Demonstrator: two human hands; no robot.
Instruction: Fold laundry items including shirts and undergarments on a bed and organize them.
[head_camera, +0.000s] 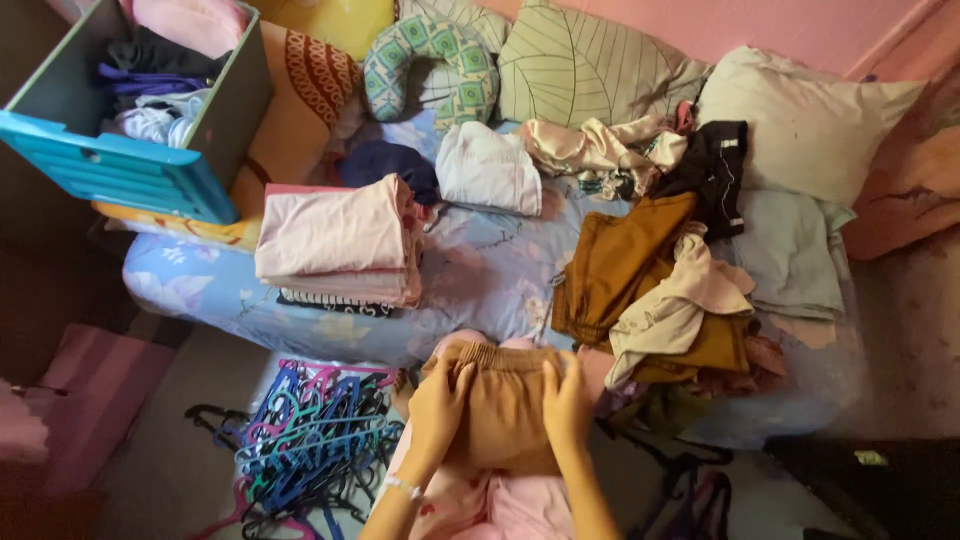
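A tan-brown garment with an elastic waistband (503, 400) lies folded on my lap at the bed's near edge. My left hand (436, 405) grips its left side and my right hand (567, 403) grips its right side, fingers curled over the cloth. Just beyond on the bed sits a stack of folded pink clothes (340, 238). To the right is a loose heap of unfolded clothes (660, 290) in mustard, cream and black.
A blue drawer (130, 170) full of clothes rests at the far left on the bed (480, 270). Pillows (590, 70) line the pink wall. A pile of coloured hangers (310, 430) lies on the floor at my left. A folded white garment (488, 168) lies mid-bed.
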